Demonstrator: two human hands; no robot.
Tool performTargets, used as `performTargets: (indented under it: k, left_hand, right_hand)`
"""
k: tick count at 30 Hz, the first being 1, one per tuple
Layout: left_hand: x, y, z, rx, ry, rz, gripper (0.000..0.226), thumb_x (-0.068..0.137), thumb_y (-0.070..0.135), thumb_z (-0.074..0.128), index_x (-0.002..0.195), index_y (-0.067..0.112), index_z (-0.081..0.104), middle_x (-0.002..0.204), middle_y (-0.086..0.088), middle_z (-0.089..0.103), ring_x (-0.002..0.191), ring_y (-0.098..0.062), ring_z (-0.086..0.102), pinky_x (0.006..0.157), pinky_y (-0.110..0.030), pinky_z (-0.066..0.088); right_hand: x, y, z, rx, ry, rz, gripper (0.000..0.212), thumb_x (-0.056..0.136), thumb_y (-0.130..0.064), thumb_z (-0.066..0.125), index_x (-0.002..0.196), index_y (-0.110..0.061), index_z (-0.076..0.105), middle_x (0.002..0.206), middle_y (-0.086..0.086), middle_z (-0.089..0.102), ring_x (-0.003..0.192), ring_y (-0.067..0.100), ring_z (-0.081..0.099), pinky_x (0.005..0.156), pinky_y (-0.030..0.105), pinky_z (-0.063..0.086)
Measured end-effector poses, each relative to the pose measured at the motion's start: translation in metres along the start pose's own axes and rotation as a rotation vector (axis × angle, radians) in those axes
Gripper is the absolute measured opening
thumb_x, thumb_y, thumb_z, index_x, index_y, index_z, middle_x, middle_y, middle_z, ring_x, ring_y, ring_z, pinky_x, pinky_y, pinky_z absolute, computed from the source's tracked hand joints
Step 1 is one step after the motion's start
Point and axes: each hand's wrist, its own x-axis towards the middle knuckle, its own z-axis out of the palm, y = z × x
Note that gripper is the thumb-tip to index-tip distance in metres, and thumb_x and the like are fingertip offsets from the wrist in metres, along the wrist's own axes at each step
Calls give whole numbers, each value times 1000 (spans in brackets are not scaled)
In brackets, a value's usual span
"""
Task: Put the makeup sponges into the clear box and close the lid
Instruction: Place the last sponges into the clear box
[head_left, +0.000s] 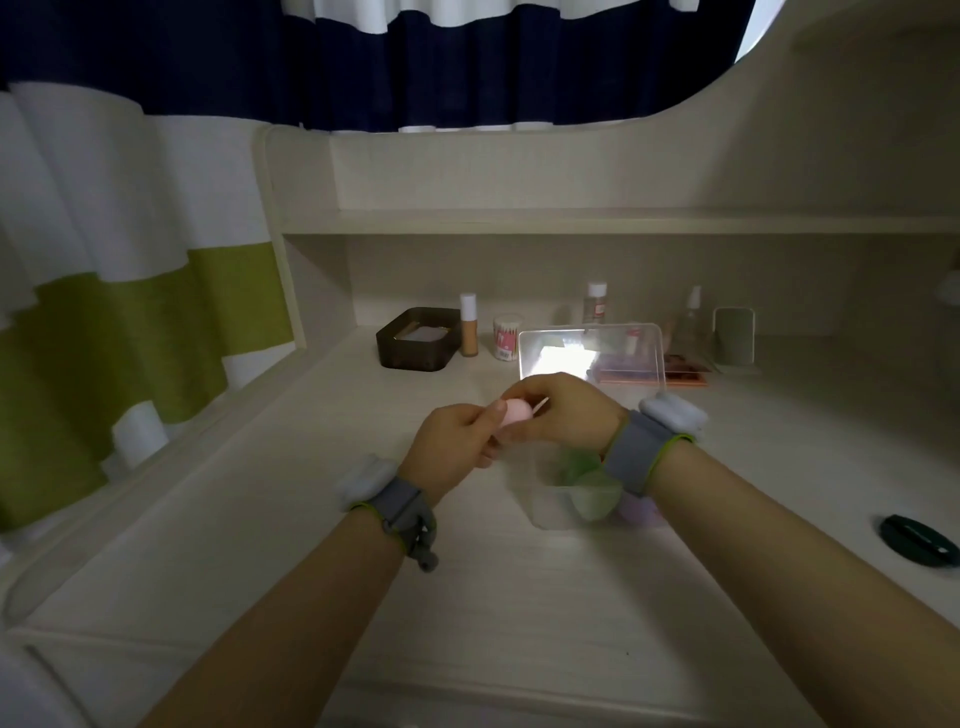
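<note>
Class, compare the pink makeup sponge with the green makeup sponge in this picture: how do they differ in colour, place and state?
The pink sponge is pale pink; the green sponge is pale green. The pink sponge is held up between the left hand and the right hand; the green sponge lies untouched. The pink sponge is outside the clear box; the green sponge is already in it. Both look rounded and soft.

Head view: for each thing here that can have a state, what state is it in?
clear box: open, lid raised behind the hands
pink sponge: held above the desk, outside the box
green sponges: inside the box
purple sponge: low by the right wrist, partly hidden
left hand: gripping the pink sponge
right hand: gripping the pink sponge
</note>
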Motion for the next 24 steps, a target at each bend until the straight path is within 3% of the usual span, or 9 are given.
performTargets:
  k: [3,5,7,9,12,15,19,22,24]
  left_hand:
    - [-2,5,9,-31,-78,-1,31,94,23,47,112,1,61,91,-8,62,64,-10,55,54,-11,50]
    - [-4,5,15,-23,-125,-3,16,92,13,52,106,10,59,85,-3,57,62,-9,51,47,-5,46]
    - [-5,4,20,5,-146,-10,12,89,7,55,99,13,56,74,1,51,61,-9,48,51,-10,47]
    - [-5,1,25,42,-149,-3,27,85,8,61,112,6,55,74,1,53,63,-10,50,59,-20,47]
    - [-5,-2,29,79,-163,-26,49,81,12,68,125,4,49,97,-6,52,79,-19,55,71,-31,53]
    - [-6,-4,31,117,-187,-57,55,80,12,69,129,4,45,106,-6,47,94,-21,52,86,-39,52]
    - [-8,-4,32,77,-214,-81,56,83,10,66,132,0,41,105,-7,48,90,-26,54,64,-24,48]
    - [-8,-5,32,60,-236,-91,51,84,8,64,129,-2,44,91,-2,54,83,-23,55,63,-20,47]
    - [-7,-6,33,65,-236,-93,52,84,9,64,130,-2,43,102,-7,58,83,-21,56,64,-20,48]
  right_hand:
    - [-6,8,-12,97,45,52,29,76,-15,75,102,-5,70,89,7,64,76,19,57,68,27,51]
    - [-8,14,-18,72,64,82,27,78,-13,73,103,-3,69,87,6,61,73,18,56,64,23,47]
    - [-6,21,-21,-6,93,109,31,78,-13,72,106,-3,67,91,4,58,81,17,54,69,24,44]
    - [-4,26,-22,-95,99,149,36,77,-13,73,110,-4,64,97,5,58,88,16,53,77,23,41]
    - [-3,31,-20,-157,49,173,34,75,-9,71,107,-4,65,109,11,66,90,15,54,77,25,43]
    - [-2,32,-17,-183,34,175,32,74,-9,71,105,-6,67,112,11,68,91,17,57,82,29,48]
    - [0,29,-15,-212,18,174,30,75,-13,70,105,-6,68,112,11,69,103,25,63,87,32,50]
    - [0,25,-14,-254,6,176,31,77,-15,69,106,-5,68,114,12,68,105,26,62,86,31,49]
    - [0,24,-12,-283,-3,183,33,78,-15,68,108,-4,68,116,12,67,107,26,61,86,30,48]
